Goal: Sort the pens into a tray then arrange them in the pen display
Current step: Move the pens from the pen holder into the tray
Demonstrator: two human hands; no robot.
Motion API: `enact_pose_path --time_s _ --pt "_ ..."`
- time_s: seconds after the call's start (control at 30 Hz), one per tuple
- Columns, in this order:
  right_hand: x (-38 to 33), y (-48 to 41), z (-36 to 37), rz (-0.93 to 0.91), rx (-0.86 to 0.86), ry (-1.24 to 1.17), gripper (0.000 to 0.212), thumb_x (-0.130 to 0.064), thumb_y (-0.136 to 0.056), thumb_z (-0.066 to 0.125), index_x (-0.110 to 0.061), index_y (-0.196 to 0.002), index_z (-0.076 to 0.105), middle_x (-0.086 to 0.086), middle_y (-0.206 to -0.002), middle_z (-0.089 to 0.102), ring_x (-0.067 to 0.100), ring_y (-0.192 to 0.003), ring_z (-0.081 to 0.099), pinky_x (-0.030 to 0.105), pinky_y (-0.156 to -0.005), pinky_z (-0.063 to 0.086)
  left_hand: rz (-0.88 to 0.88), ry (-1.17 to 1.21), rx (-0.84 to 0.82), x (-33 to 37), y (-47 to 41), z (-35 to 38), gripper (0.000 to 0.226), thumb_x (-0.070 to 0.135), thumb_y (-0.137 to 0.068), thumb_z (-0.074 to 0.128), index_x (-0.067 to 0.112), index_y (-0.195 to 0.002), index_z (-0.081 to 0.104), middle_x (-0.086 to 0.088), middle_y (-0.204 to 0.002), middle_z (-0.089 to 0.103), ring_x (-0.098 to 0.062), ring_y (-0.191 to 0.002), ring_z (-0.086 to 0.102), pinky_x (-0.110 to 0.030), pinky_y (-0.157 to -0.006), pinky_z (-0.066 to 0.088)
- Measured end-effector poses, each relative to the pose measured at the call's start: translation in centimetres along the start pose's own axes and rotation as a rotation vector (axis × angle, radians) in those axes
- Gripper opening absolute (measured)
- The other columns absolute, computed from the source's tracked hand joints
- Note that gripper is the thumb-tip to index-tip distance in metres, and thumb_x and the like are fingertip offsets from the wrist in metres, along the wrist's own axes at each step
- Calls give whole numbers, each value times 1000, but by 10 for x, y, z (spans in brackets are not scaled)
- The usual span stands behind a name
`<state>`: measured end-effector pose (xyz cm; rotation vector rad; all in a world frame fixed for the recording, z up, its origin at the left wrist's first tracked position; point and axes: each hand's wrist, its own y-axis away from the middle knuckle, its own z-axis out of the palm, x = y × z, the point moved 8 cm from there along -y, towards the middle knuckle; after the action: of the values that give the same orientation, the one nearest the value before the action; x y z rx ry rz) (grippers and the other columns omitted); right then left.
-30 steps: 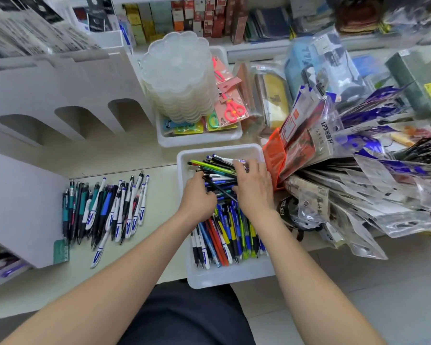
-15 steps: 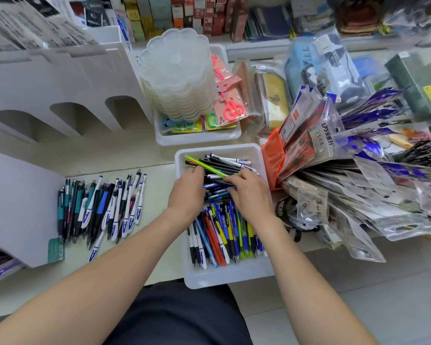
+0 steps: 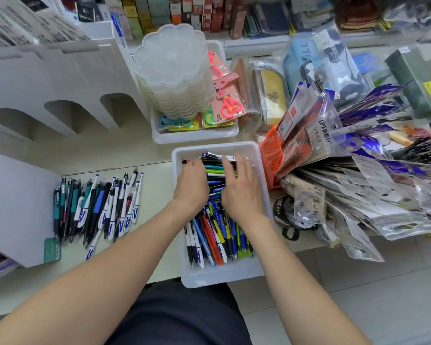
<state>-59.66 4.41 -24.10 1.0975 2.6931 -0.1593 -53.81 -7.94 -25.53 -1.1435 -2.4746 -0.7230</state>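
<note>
cluttered stationery counter (image 3: 159, 247) fills the frame, pale and crowded. dead centre sits the white tray (image 3: 219, 276), loaded with pens: a lower batch (image 3: 214, 235) lying lengthwise toward the bottom edge, an upper batch (image 3: 217, 170) stacked crosswise. left hand (image 3: 192, 185) is down on the crosswise pens, fingers curled at their left ends, whether it actually grips one i cannot tell. right hand (image 3: 241, 188) rests flat over the same stack, fingers spread and apart, clamping nothing visible. left of the tray, a loose row of pens (image 3: 97, 207) lies on the counter. above that, in the upper left, stands the white pen display (image 3: 47, 78) with arched slots. above the tray, a second white bin (image 3: 194, 135) holds stacked clear palettes (image 3: 172, 70) and scissors (image 3: 230, 105). right side: heaped plastic packets (image 3: 346, 183).
</note>
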Motion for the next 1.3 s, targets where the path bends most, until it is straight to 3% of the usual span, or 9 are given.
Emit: enact_pose_path --time_s 0.13,0.4,0.6,0.73,0.83,0.93,1.03,1.13,1.3 --pt "6 -6 27 -60 -137 -19 96 16 -86 52 -8 -169 11 21 -176 6 38 -164 0 49 -132 -4 37 2 13 8 3 -8 33 -5 -95 58 9 -124 61 -13 -118 68 -34 -107 66 -48 -80 57" --pt "25 -10 25 -40 -125 -18 103 20 -80 57 -15 -169 19 20 -174 17 37 -164 6 50 -133 -2 -297 290 -163 -1 1 7 83 -14 -92 55 -5 -161 10 -25 -167 14 -44 -145 37 -38 -104 46" --pt "24 -3 24 -48 -84 -47 104 24 -77 57 -13 -168 24 24 -173 18 39 -163 8 50 -133 2 -316 420 -136 0 -5 4 62 -9 -93 51 6 -151 35 -23 -157 35 -39 -126 54 -36 -78 56" --pt "24 -2 26 -30 -68 -49 100 17 -81 58 -13 -168 20 24 -173 17 40 -163 6 51 -133 0 -230 501 -116 -1 2 -1 68 -3 -88 49 19 -152 45 -8 -151 51 -30 -130 56 -51 -106 54" --pt "14 -2 23 -87 -51 -104 85 6 -89 56 -12 -167 26 21 -173 21 37 -163 9 50 -133 0 -121 488 -45 1 17 -11 61 3 -92 52 20 -151 49 -1 -148 55 -20 -139 49 -40 -117 43" --pt "-18 -6 20 -299 -15 -156 59 1 -90 61 -6 -149 54 21 -162 43 38 -157 30 53 -132 16 34 367 131 -2 42 -34 52 6 -97 57 16 -147 52 0 -143 51 -11 -131 46 -25 -112 36" --pt "-57 -9 30 -552 -61 -99 34 -13 -92 69 -7 -126 68 19 -152 53 38 -151 39 53 -130 22 131 108 198 -21 57 -36 55 8 -93 61 12 -147 49 -9 -149 45 -26 -140 43 -42 -118 39" --pt "-78 -13 49 -688 -200 96 30 -20 -94 67 -12 -123 72 14 -144 59 36 -150 40 53 -130 20 77 37 53 -45 60 -19 68 5 -92 59 6 -156 38 -14 -164 31 -36 -148 38 -55 -117 41" --pt "-58 -23 60 -726 -276 236 14 -13 -88 76 -15 -102 81 11 -115 75 34 -135 57 55 -127 27 90 -18 -2 -54 62 -9 70 0 -90 60 7 -155 36 -13 -170 19 -41 -137 47 -56 -105 47"
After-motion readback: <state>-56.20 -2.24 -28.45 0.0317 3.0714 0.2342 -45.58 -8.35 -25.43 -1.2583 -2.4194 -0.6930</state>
